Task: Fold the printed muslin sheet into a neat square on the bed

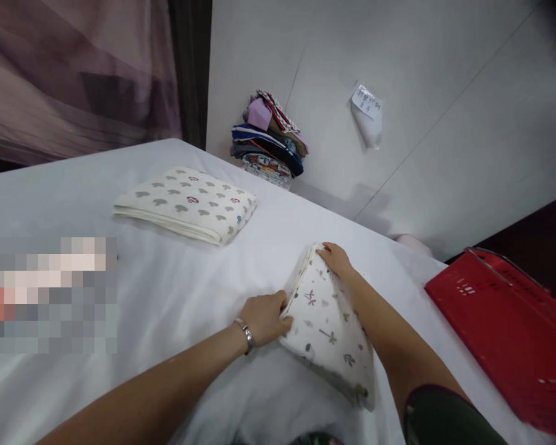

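Observation:
A white cloth [327, 327] printed with small plants and leaves lies folded in layers on the white sheet, close to my body. My left hand [265, 318], with a metal band on its wrist, grips the cloth's left edge between thumb and fingers. At the far top corner of the same cloth, my right hand [336, 256] pinches the layers. Farther off to the left sits a second folded cloth [188, 201], cream with grey mushroom-like shapes and a few red and blue ones; neither hand touches it.
A red basket-like container [500, 334] stands at the right. Beyond the white bed sheet [167, 290], a stack of folded clothes [271, 136] and a labelled plastic bag [367, 117] rest on the tiled floor. A purple curtain [78, 74] hangs at upper left. The left side is partly pixelated.

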`<state>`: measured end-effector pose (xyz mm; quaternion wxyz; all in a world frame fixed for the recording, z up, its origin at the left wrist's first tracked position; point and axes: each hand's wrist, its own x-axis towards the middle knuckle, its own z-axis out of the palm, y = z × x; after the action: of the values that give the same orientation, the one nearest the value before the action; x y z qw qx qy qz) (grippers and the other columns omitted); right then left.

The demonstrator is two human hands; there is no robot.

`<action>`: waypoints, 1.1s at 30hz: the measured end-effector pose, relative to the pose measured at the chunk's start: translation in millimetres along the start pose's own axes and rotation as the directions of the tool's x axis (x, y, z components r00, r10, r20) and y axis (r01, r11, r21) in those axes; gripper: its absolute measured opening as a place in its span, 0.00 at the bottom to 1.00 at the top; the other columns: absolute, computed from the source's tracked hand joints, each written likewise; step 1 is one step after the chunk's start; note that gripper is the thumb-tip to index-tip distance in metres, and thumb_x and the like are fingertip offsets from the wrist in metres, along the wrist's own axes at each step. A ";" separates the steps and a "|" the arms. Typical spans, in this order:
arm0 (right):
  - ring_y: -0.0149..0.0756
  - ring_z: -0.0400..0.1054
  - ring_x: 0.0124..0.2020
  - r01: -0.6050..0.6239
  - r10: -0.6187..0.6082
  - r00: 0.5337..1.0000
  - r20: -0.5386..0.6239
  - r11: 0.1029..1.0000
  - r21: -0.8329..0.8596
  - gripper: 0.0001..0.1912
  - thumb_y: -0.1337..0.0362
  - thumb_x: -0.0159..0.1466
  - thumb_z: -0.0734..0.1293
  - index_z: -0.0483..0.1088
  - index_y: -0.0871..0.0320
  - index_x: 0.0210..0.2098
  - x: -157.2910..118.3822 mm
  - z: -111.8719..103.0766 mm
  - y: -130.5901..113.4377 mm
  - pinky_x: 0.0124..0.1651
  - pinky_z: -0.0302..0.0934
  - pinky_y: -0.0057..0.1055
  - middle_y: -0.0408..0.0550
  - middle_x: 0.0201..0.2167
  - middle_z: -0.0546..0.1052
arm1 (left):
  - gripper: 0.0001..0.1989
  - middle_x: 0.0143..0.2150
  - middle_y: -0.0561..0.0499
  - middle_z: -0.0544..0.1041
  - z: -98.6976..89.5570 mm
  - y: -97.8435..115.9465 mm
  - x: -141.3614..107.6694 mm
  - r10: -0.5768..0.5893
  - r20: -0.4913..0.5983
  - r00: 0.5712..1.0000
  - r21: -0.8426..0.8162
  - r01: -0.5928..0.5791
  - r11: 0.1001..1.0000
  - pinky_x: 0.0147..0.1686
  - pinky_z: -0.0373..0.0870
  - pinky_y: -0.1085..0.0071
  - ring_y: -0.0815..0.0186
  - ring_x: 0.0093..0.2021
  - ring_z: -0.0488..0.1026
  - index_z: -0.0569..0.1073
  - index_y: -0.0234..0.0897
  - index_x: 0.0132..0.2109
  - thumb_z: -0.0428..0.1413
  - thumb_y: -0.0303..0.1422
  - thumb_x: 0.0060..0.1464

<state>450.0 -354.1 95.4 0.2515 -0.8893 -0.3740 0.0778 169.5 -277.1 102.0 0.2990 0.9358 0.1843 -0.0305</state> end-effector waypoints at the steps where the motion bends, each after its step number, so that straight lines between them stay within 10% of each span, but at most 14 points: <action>1: 0.47 0.60 0.53 0.017 -0.018 0.999 -0.037 1.000 -0.026 0.23 0.57 0.57 0.63 0.68 0.60 0.49 -6.3 0.3 -0.6 0.56 0.50 0.45 0.55 0.51 0.69 | 0.11 0.32 0.51 0.76 -0.1 0.2 -0.1 -0.001 -0.002 1.000 0.000 0.001 1.000 0.32 0.62 0.67 0.60 0.34 0.72 0.66 0.40 0.36 0.49 0.41 0.46; 7: 0.42 0.49 0.61 0.275 -0.294 0.948 -0.119 0.949 -0.151 0.25 0.54 0.63 0.56 0.60 0.56 0.57 -60.1 13.4 -15.4 0.61 0.42 0.45 0.52 0.60 0.59 | 0.12 0.32 0.52 0.76 2.0 -1.5 1.4 0.011 -0.014 1.000 0.002 -0.011 1.000 0.32 0.63 0.66 0.59 0.34 0.72 0.66 0.41 0.37 0.49 0.41 0.47; 12: 0.41 0.38 0.65 0.209 -0.189 0.976 0.107 0.952 -0.223 0.29 0.51 0.65 0.50 0.49 0.57 0.62 -79.3 29.9 -27.9 0.62 0.33 0.49 0.52 0.64 0.48 | 0.11 0.31 0.52 0.75 3.9 -2.8 3.3 0.016 -0.032 0.999 0.002 -0.016 1.000 0.31 0.61 0.67 0.59 0.33 0.72 0.66 0.41 0.36 0.49 0.41 0.46; 20: 0.40 0.36 0.65 0.126 -0.109 0.984 0.138 0.985 -0.118 0.31 0.50 0.64 0.52 0.47 0.56 0.63 -80.4 15.6 -37.1 0.63 0.32 0.48 0.51 0.65 0.46 | 0.20 0.28 0.52 0.75 -9.9 -14.6 10.6 0.015 0.097 0.995 -0.329 0.017 0.944 0.26 0.61 0.71 0.65 0.27 0.71 0.67 0.39 0.31 0.48 0.53 0.46; 33: 0.37 0.29 0.66 0.295 -0.241 0.928 0.284 0.941 -0.167 0.33 0.48 0.65 0.50 0.41 0.55 0.65 -179.9 24.1 -61.5 0.64 0.28 0.45 0.47 0.66 0.40 | 0.15 0.22 0.55 0.71 -20.6 -24.1 -0.3 0.033 0.258 0.966 -0.573 0.126 0.810 0.22 0.62 0.76 0.72 0.20 0.67 0.68 0.35 0.24 0.57 0.44 0.41</action>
<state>276.2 -434.9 96.8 0.1150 -0.8329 -0.5282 0.1189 159.4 -247.3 105.7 0.5924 0.7816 0.1677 -0.1001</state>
